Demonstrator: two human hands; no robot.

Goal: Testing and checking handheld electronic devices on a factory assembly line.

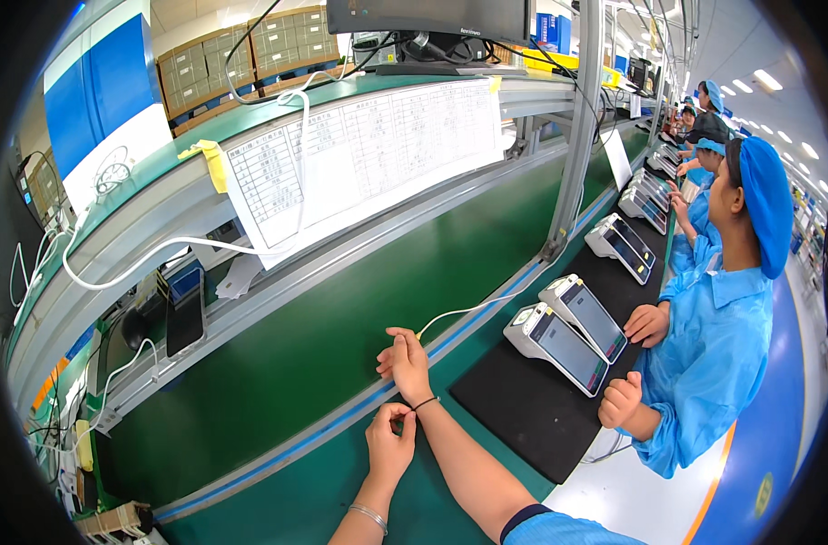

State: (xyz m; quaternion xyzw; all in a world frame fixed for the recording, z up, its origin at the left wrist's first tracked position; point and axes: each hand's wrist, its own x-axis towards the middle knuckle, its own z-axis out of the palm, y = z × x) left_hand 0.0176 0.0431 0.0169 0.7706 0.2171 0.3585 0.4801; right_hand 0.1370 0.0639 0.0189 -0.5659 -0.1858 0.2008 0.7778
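My left hand [391, 442], with a silver bracelet [370, 517] on its wrist, pinches a thin black band [426, 402] worn round my right wrist. My right hand [403, 363] hovers over the green conveyor belt [341, 300], its fingers loosely bent and apart, holding nothing that I can see. A white cable [473, 309] with a yellow tip runs up to the back of that hand; whether the two touch I cannot tell. Right of my arms, two white payment terminals [568, 350] with lit screens stand side by side on a black mat [496, 400].
A co-worker in blue [718, 318] stands at the right, hands near the terminals. More terminals [621, 245] and people line the belt beyond. A metal post [573, 136] rises ahead. A printed sheet [369, 159] hangs from the shelf, beneath a monitor [428, 18].
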